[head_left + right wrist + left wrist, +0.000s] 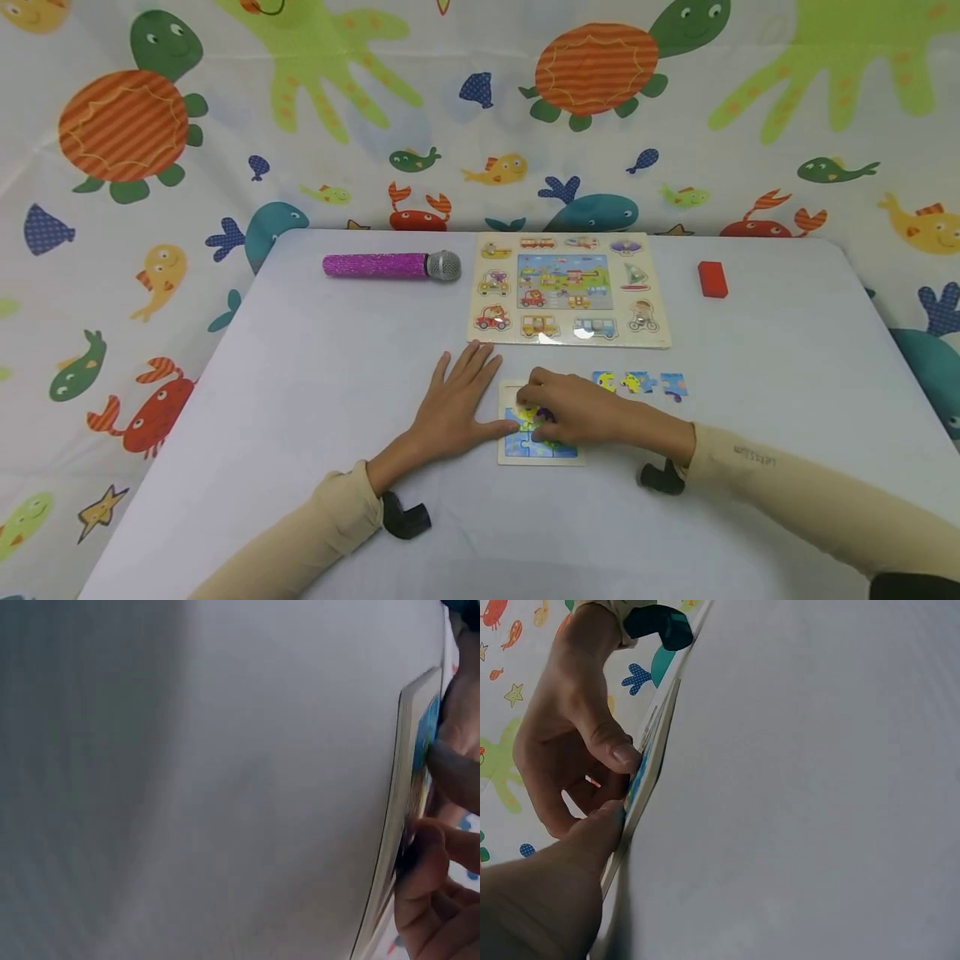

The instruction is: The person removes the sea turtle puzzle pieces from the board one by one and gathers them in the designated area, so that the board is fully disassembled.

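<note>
A small jigsaw puzzle board [542, 459] with a pale wooden frame lies on the white table, blue pieces fitted along its lower part. My left hand [453, 412] is spread flat beside it, its thumb resting on the board's left side. Over the upper right of the board, my right hand [581, 408] has curled fingers and thumb pinching a puzzle piece [545, 414], mostly hidden by the fingers. Both hands meet the board edge-on in the left wrist view. Three loose puzzle pieces [637, 382] lie in a row beyond the right wrist.
Behind the hands lies a larger wooden vehicle puzzle [568, 332], near the left fingertips. A purple glittery microphone [382, 266] is at the back left, a red block [712, 279] at the back right. A sea-animal cloth [345, 167] hangs behind the table [300, 350].
</note>
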{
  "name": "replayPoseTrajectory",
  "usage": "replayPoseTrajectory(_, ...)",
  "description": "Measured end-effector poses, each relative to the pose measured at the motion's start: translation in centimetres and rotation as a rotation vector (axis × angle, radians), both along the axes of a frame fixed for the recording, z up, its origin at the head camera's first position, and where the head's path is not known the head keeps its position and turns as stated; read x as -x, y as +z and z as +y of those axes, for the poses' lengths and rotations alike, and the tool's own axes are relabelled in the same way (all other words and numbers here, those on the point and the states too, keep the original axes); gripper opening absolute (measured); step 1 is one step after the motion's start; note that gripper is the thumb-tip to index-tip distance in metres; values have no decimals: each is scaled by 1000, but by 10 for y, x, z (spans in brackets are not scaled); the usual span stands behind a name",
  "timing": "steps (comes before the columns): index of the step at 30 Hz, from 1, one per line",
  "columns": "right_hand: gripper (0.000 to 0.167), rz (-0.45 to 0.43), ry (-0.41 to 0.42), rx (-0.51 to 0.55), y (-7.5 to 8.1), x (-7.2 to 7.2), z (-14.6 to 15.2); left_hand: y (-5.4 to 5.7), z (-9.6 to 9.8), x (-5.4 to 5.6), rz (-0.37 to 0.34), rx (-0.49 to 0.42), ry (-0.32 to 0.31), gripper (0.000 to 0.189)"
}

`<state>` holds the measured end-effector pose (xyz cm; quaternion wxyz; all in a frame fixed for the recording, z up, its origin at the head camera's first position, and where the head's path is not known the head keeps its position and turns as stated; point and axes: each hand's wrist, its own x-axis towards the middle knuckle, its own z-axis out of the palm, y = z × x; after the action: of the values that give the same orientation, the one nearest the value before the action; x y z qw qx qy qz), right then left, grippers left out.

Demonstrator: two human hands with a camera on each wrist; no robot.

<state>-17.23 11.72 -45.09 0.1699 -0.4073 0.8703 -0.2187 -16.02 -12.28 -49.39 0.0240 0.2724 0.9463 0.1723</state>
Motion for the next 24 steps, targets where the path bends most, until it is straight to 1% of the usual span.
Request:
replayPoseTrajectory(4,35,-7,-28,60,-5,-4,-3,2,-2,0,1,-5,-19,99)
replayPoseTrajectory(6,32,-23,-44,82,-5,-5,-5,3,-3,0,-13,-8,-37,101)
replayPoseTrajectory(9,26,-54,-87,100,-5,-6,-7,5,-5,1,-33,12,-69,104)
replayPoseTrajectory(13,19,-86,-145,129,-8,-6,-9,4,-5,2,-38,50,-99,105)
replayPoseTrajectory(17,18,-89,-171,161,-10,-6,-12,5,-5,2,-39,48,-98,105)
replayPoseTrajectory(24,24,-119,-215,184,-13,-6,-14,3,-5,2,-36,40,-89,106)
